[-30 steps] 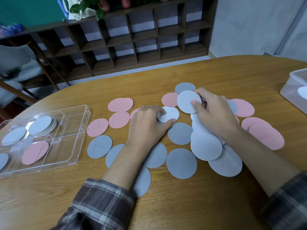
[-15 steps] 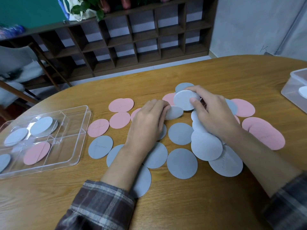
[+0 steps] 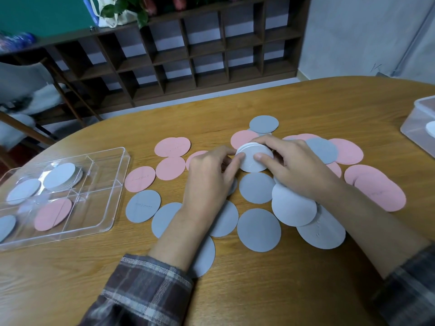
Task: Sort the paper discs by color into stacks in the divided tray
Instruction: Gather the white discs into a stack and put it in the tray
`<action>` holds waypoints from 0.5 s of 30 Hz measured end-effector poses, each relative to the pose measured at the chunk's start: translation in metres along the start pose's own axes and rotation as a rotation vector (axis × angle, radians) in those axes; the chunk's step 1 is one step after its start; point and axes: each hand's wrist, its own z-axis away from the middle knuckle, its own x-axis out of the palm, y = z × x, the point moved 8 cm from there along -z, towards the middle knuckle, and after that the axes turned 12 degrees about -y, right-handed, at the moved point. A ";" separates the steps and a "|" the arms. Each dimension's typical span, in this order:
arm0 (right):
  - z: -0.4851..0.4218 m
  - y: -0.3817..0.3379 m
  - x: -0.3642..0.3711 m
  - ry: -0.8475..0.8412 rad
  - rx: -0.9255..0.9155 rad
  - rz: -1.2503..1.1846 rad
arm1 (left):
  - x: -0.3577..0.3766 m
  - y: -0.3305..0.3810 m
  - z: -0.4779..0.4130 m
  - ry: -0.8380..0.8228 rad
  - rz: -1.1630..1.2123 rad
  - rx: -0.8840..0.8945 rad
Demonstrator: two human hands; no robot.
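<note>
Pink, grey and white paper discs lie scattered over the middle of the wooden table (image 3: 235, 290). A small stack of white discs (image 3: 253, 158) sits between my hands, a little above the table. My right hand (image 3: 294, 165) grips the stack with thumb on top and fingers round its far edge. My left hand (image 3: 211, 177) pinches the stack's left edge. The clear divided tray (image 3: 117, 184) stands at the left; it holds a stack of white discs (image 3: 61, 176), other pale discs and one pink disc (image 3: 53, 214).
A second clear plastic box (image 3: 419, 123) stands at the right table edge with something white in it. A dark wooden shelf unit (image 3: 188, 55) and a chair (image 3: 28, 90) stand beyond the table's far side.
My left hand lifted a white disc from the table and brought it to the white discs in my right hand. Both hands now hold them together as one stack.
</note>
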 end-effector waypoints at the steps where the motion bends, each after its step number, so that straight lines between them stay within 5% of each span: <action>1: 0.000 0.001 0.000 0.003 0.002 0.017 | 0.001 0.000 0.000 -0.006 -0.016 -0.005; 5: 0.001 0.006 -0.007 0.086 0.028 0.028 | -0.002 0.014 0.002 0.004 -0.088 0.050; 10: 0.003 0.015 -0.020 0.209 0.079 0.006 | 0.042 0.038 0.015 -0.448 0.083 0.175; 15: 0.003 0.019 -0.023 0.238 0.106 0.014 | 0.056 0.038 0.022 -0.565 -0.012 0.191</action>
